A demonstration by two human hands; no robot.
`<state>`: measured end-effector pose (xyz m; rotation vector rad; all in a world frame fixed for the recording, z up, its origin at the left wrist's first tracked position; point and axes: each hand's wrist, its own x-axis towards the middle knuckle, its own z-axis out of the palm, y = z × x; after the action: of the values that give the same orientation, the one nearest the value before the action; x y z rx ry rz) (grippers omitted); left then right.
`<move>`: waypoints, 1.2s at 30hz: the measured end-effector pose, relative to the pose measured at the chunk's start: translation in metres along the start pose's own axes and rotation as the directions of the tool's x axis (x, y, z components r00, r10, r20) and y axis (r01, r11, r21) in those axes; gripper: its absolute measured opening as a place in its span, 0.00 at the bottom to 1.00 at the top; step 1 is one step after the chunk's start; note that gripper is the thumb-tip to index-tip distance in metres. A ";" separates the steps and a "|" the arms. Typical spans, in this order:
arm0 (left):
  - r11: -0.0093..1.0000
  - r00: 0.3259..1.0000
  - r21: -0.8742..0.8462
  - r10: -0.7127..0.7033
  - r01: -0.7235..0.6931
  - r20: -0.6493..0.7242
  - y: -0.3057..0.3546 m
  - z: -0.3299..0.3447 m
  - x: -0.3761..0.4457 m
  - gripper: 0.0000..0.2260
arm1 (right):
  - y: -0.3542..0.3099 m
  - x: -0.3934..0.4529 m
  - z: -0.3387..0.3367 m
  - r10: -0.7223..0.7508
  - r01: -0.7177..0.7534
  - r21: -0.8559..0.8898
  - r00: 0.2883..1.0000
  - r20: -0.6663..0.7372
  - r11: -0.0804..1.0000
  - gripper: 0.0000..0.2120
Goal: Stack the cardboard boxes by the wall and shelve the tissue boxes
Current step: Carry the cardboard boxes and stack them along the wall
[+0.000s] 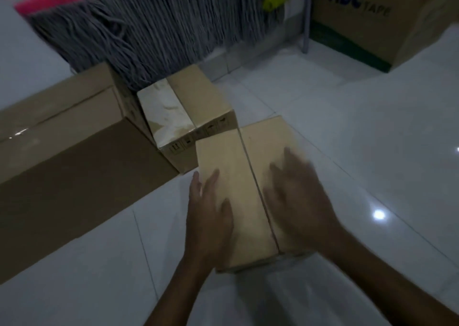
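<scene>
Closed cardboard box [248, 176] on tiled floor [347, 127] pressed under flat, released fingers: left hand [211, 211] over left flap, blurred right hand [298, 201] over right flap.

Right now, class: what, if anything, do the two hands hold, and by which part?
Neither hand clearly holds anything. The left hand and right hand lie flat on the top flaps of the small cardboard box, fingers straight, no grip around it.

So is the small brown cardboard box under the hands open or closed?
Closed: the small brown cardboard box has both top flaps flat, meeting along a centre seam.
</scene>
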<state>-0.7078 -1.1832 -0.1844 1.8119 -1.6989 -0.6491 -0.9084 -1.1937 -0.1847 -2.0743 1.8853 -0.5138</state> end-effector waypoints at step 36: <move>0.712 0.879 0.523 0.320 -0.468 0.352 0.056 0.059 0.187 0.27 | 0.076 0.126 -0.025 0.316 -0.319 0.002 0.936 -0.158 0.948 0.14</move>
<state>-0.7746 -1.3763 -0.1826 1.6841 -2.5893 -0.1350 -0.9767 -1.3264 -0.1877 -1.7338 2.2708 -0.5885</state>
